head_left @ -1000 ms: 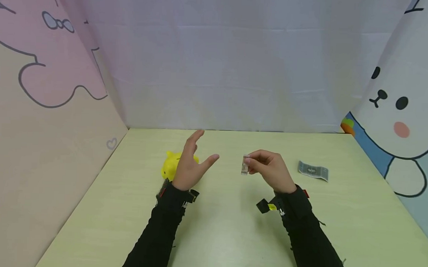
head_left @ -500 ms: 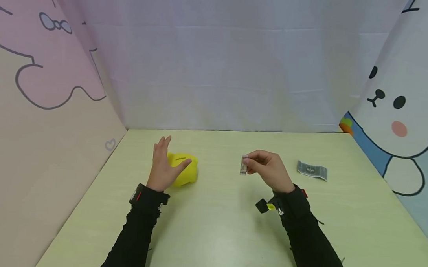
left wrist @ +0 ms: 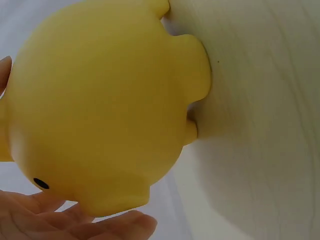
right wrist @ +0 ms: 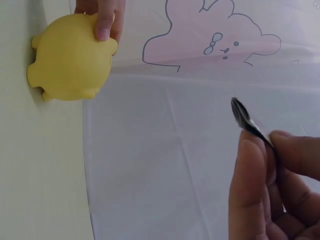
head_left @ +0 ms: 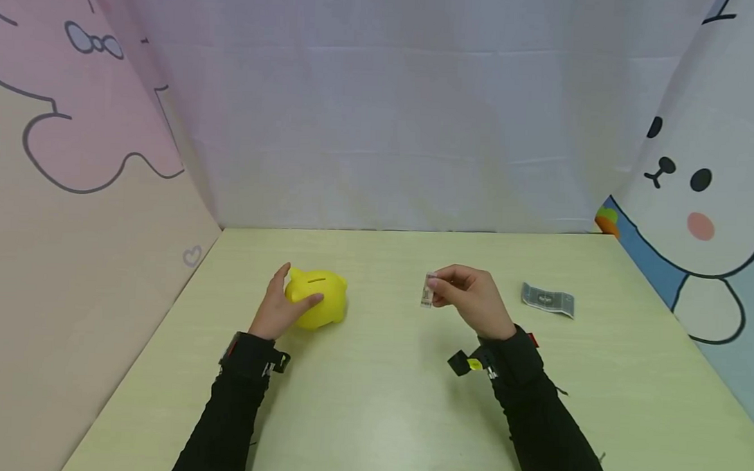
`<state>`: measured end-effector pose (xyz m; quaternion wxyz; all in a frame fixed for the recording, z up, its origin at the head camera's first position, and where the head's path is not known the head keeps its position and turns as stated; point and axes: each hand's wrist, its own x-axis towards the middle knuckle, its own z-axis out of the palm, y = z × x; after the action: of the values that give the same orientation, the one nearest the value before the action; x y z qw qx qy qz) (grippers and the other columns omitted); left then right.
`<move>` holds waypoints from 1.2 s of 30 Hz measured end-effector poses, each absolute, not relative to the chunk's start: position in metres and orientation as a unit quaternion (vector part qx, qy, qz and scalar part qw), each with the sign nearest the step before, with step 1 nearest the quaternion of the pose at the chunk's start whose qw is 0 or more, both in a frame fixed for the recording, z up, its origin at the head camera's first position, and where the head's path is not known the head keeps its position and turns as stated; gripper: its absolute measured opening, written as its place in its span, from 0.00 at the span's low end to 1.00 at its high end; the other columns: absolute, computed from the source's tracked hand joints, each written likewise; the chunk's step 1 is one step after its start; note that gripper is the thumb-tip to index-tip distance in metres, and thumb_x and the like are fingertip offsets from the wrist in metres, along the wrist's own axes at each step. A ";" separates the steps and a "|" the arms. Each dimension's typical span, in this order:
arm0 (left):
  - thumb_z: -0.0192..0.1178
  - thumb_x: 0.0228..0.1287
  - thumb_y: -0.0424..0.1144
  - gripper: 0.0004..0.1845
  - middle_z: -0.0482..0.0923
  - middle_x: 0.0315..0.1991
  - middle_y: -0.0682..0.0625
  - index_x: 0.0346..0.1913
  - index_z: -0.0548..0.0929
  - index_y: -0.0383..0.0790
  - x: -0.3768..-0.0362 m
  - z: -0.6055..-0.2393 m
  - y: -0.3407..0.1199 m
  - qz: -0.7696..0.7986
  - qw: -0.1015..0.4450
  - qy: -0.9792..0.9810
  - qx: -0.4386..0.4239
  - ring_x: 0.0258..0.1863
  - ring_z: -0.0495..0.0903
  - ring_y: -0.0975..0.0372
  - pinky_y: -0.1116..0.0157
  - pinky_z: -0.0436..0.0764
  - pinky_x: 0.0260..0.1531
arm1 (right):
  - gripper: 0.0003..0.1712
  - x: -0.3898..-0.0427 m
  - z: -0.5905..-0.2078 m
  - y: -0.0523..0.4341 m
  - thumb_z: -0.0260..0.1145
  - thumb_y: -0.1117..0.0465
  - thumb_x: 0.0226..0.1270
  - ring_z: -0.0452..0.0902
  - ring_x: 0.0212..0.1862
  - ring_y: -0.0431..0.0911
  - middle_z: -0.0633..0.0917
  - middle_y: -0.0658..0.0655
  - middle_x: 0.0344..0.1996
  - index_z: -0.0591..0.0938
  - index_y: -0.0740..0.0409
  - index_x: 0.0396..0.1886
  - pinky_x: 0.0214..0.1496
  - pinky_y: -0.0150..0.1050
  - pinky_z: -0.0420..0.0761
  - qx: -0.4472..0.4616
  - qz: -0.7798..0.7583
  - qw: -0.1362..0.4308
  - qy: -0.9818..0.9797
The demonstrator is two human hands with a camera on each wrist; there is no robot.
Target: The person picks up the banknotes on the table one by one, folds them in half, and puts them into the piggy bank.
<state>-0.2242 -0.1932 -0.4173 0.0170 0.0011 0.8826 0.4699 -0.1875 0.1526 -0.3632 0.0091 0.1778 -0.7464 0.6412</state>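
A yellow piggy bank (head_left: 322, 304) with a coin slot in its back stands on the table. My left hand (head_left: 276, 312) holds it around the head end, thumb over the near side. In the left wrist view, its fingers (left wrist: 117, 226) lie along the snout and face, next to a black eye. To the right, my right hand (head_left: 474, 300) pinches a small folded banknote (head_left: 428, 291) between thumb and fingertips, raised above the table. The right wrist view shows the folded edge of this banknote (right wrist: 242, 114) sticking up past the fingers.
A grey-green banknote (head_left: 547, 300) lies slightly creased on the table (head_left: 371, 401), right of my right hand. A white curtain (head_left: 393, 125) hangs behind the table's far edge. Printed cartoon panels stand at both sides.
My left hand has moved left past the front of the piggy bank, then closed in on its head end. The right hand keeps its pinch on the banknote, nearly still.
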 end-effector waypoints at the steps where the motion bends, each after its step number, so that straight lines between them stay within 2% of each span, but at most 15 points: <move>1: 0.64 0.48 0.63 0.58 0.41 0.72 0.41 0.73 0.38 0.47 -0.225 -0.419 -0.194 0.473 0.025 0.881 -0.003 0.69 0.49 0.47 0.46 0.57 0.65 | 0.14 -0.188 -0.363 0.153 0.63 0.59 0.63 0.80 0.32 0.45 0.82 0.55 0.30 0.80 0.68 0.41 0.38 0.38 0.83 0.176 0.642 0.009 -0.746; 6: 0.63 0.47 0.64 0.59 0.53 0.68 0.41 0.72 0.40 0.44 -0.226 -0.423 -0.195 0.477 0.047 0.878 -0.010 0.60 0.63 0.49 0.51 0.67 0.59 | 0.15 -0.189 -0.364 0.154 0.62 0.60 0.63 0.79 0.31 0.45 0.81 0.55 0.30 0.79 0.69 0.42 0.38 0.38 0.83 0.167 0.644 0.009 -0.747; 9: 0.63 0.47 0.64 0.58 0.59 0.63 0.40 0.72 0.43 0.41 -0.226 -0.423 -0.196 0.472 0.048 0.880 -0.004 0.55 0.67 0.50 0.53 0.70 0.55 | 0.15 -0.189 -0.364 0.154 0.62 0.60 0.63 0.79 0.31 0.45 0.81 0.55 0.29 0.79 0.69 0.42 0.38 0.39 0.83 0.167 0.646 0.012 -0.744; 15: 0.63 0.48 0.64 0.57 0.60 0.62 0.39 0.71 0.45 0.38 -0.226 -0.422 -0.195 0.459 0.044 0.887 0.007 0.55 0.67 0.49 0.53 0.71 0.54 | 0.14 -0.190 -0.362 0.154 0.63 0.60 0.63 0.79 0.30 0.45 0.81 0.53 0.29 0.79 0.68 0.41 0.38 0.37 0.83 0.161 0.652 0.022 -0.741; 26: 0.64 0.41 0.68 0.60 0.59 0.64 0.41 0.71 0.46 0.40 -0.228 -0.428 -0.183 0.469 0.058 0.881 0.008 0.56 0.66 0.51 0.52 0.69 0.57 | 0.14 -0.191 -0.365 0.158 0.62 0.61 0.63 0.79 0.31 0.43 0.81 0.52 0.29 0.79 0.68 0.41 0.37 0.36 0.83 0.160 0.649 0.055 -0.741; 36: 0.67 0.42 0.64 0.57 0.63 0.59 0.44 0.70 0.50 0.40 -0.220 -0.431 -0.153 0.485 0.063 0.870 0.057 0.52 0.69 0.53 0.55 0.72 0.54 | 0.13 -0.188 -0.363 0.157 0.63 0.62 0.62 0.78 0.30 0.42 0.81 0.50 0.30 0.79 0.69 0.41 0.37 0.34 0.82 0.158 0.658 0.075 -0.733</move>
<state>-0.2203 -0.1533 -0.4310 0.0634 0.0569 0.8702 0.4853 -0.1883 0.1567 -0.3629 0.0749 0.1576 -0.7328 0.6577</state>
